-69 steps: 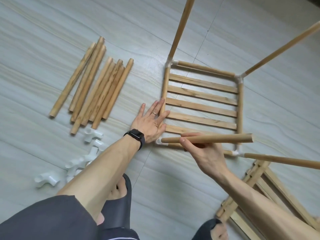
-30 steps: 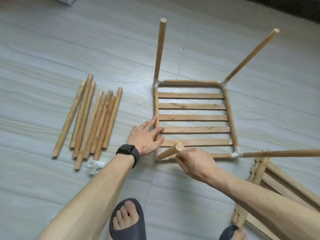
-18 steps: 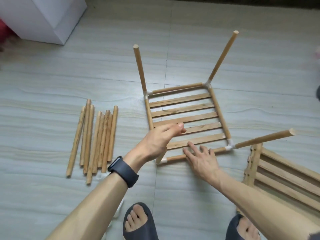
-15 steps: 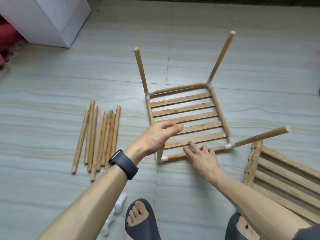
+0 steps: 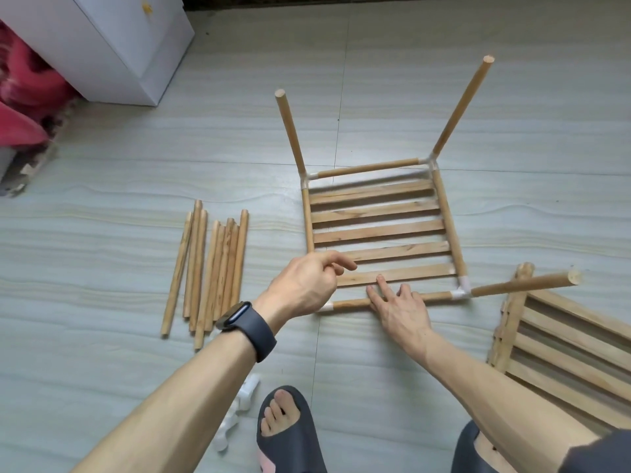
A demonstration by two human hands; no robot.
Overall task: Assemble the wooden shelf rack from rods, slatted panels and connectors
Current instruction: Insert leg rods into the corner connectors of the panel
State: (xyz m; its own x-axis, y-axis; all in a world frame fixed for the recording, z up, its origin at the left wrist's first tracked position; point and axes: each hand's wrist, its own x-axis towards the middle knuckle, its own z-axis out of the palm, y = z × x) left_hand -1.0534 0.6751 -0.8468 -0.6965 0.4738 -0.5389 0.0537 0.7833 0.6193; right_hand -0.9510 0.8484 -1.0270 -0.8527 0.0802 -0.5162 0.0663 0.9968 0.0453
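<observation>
Near-left corner connector lies just under the curled left hand, its grasp hidden; the flat right hand presses the crosswise front rod.

Slatted frame on floor — right hand flat on its near rod, left hand curled above corner connector

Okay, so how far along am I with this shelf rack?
Done: rods and white connectors frame one slatted panel, with three posts standing at its corners. Right now your left hand, fingers curled, covers the near left corner; your right hand rests flat on the front rod. Still to go: the loose rods, the spare panels at right and the spare connectors by your foot.
</observation>
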